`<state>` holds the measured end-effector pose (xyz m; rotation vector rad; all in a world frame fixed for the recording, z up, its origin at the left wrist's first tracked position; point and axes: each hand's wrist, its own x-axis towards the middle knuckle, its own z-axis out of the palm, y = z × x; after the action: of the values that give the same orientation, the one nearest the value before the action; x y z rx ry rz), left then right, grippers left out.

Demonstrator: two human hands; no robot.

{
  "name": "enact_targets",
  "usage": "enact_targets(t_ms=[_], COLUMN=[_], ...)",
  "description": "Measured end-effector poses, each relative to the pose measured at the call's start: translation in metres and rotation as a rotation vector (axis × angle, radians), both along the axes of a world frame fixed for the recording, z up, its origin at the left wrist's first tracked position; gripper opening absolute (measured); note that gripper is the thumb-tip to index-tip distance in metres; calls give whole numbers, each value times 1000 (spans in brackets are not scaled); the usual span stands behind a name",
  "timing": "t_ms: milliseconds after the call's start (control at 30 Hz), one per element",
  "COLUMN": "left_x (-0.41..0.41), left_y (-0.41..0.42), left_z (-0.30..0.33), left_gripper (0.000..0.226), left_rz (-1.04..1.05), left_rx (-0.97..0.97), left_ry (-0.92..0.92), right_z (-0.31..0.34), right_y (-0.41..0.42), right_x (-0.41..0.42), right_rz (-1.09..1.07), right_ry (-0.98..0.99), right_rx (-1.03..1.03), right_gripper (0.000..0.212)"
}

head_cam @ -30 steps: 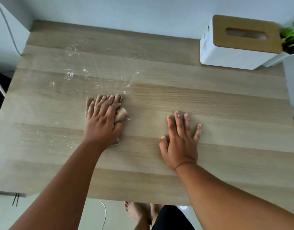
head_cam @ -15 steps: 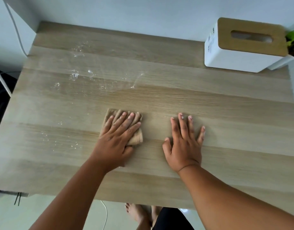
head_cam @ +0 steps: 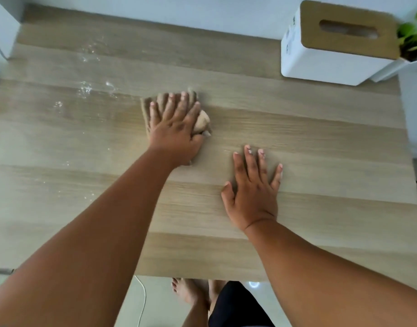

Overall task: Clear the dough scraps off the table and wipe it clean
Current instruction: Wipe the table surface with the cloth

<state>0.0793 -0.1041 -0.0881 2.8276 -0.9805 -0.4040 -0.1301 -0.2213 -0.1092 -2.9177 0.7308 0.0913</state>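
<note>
A folded beige cloth (head_cam: pixel 202 122) lies on the wooden table (head_cam: pixel 320 142) near its middle. My left hand (head_cam: pixel 174 128) presses flat on the cloth with straight, spread fingers and covers most of it. My right hand (head_cam: pixel 252 192) rests flat on the bare wood to the right, fingers spread, holding nothing. White flour and small dough specks (head_cam: pixel 85 88) dot the far left of the table, left of the cloth. Fainter specks (head_cam: pixel 68 182) lie nearer the left front.
A white tissue box with a brown lid (head_cam: pixel 339 41) stands at the back right corner. A green plant in a white pot (head_cam: pixel 412 38) sits beside it. A wall runs behind the table. A white cable (head_cam: pixel 141 300) and bare feet show below the front edge.
My left hand has slid the cloth away from me, toward the back of the table and nearer the flour specks. My right hand has stayed flat in place.
</note>
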Motion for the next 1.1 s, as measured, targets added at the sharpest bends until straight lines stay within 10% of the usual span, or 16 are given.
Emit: enact_targets(t_ms=[233, 700, 1100], left_x=[-41, 79, 1], left_y=[69, -9, 50], left_z=[1, -10, -6], left_gripper=[71, 88, 67], left_rz=[-369, 155, -148], left_rx=[-133, 13, -204], left_ry=[-40, -15, -9], right_z=[3, 3, 6], right_y=[1, 0, 0], right_x=[2, 1, 1], right_rz=[-2, 6, 3], right_ry=[14, 21, 6], right_rx=[-11, 17, 32], right_gripper=[76, 75, 77])
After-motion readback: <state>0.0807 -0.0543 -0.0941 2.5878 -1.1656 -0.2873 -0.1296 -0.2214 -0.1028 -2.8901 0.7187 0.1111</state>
